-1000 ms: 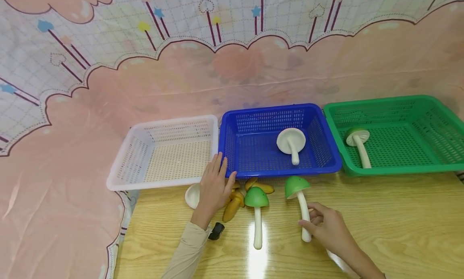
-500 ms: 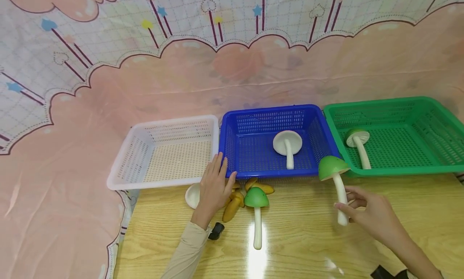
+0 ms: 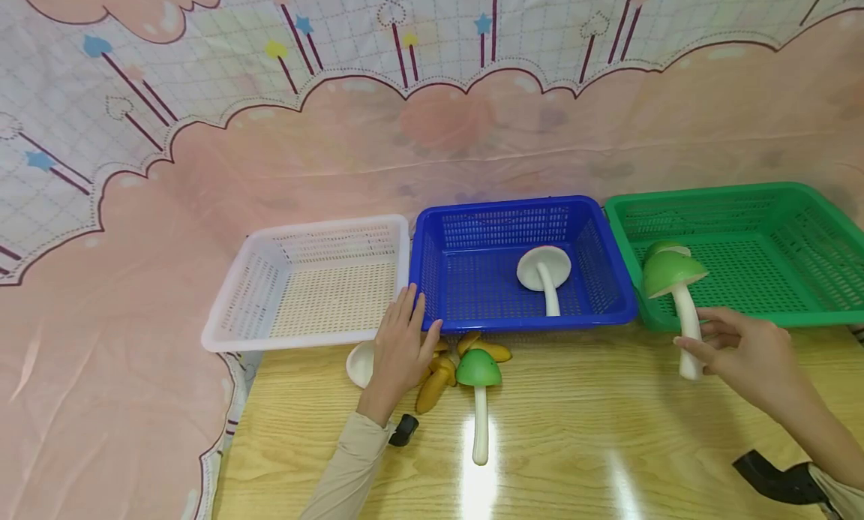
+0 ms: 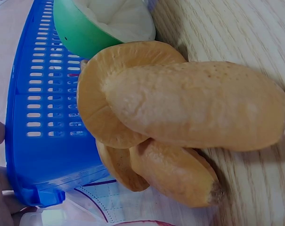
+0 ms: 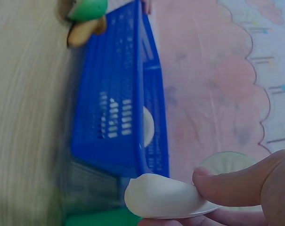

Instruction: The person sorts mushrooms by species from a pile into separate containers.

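My right hand [image 3: 749,355] pinches the white stem of a green-capped toy mushroom [image 3: 671,274] between thumb and fingers. The cap overlaps the near left corner of the green basket [image 3: 756,319], partly covering another green-capped mushroom [image 3: 664,245] inside. In the right wrist view the held stem's pale end [image 5: 156,195] points toward the camera. Straight fingers of my left hand [image 3: 400,351] rest where the white basket [image 3: 304,344] and blue basket [image 3: 520,325] meet. Under and beside that hand lie brown mushrooms [image 4: 194,103], a white cap [image 3: 359,365] and a green-capped mushroom [image 3: 480,415].
One white mushroom [image 3: 545,269] leans inside the blue basket, its gills facing up. The three baskets stand in a row along the back of the wooden table [image 3: 574,445]. Behind them hangs a pink patterned cloth [image 3: 324,167].
My right hand has carried the green-capped mushroom right and farther back, from before the blue basket to the green one. The white mushroom in the blue basket has rocked slightly. My left hand stays put.
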{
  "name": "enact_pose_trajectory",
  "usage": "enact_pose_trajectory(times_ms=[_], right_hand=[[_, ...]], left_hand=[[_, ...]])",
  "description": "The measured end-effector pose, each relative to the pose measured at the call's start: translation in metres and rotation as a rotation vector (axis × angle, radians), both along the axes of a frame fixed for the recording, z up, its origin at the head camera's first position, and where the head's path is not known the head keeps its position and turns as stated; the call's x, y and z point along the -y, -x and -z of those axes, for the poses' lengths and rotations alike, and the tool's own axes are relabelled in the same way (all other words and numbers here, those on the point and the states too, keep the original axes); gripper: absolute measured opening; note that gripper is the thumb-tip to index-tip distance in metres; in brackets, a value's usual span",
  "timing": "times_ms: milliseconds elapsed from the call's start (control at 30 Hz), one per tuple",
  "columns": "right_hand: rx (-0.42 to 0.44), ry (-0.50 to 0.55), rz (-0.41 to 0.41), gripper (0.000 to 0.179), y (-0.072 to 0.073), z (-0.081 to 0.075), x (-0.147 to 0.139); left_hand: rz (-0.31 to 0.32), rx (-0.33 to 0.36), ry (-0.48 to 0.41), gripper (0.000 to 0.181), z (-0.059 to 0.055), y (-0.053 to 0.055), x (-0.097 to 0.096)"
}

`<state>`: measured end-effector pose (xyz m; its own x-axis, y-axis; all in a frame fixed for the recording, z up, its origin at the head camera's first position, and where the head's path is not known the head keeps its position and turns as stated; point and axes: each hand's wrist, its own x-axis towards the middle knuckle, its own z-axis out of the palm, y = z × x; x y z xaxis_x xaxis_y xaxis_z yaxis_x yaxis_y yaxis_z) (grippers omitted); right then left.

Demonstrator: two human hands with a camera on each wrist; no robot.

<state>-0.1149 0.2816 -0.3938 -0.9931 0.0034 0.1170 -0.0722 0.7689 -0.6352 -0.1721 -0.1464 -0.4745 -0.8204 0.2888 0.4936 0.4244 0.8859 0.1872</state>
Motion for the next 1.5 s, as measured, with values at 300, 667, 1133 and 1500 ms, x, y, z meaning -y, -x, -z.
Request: enact_pose_trajectory(times_ms=[300, 667, 1133, 1500], right_hand=[[0.020, -0.108, 0.070, 0.056, 0.017, -0.011, -0.018], [0.079, -0.132, 0.155, 0.056, 0.046, -0.011, -0.048], [0.081, -0.122, 0.166, 0.057, 0.084, 0.021, -0.085], [0.185, -0.108, 0.172, 0.048, 0.100, 0.033, -0.089]], left_hand=[[0.002, -0.014, -0.003, 0.054, -0.001, 0.000, 0.002], [-0.006, 0.031, 0.010, 0.054, -0.003, -0.002, 0.001], [-0.008, 0.062, 0.000, 0.054, -0.004, -0.005, 0.001], [-0.011, 0.071, 0.004, 0.056, -0.003, -0.008, -0.001]])
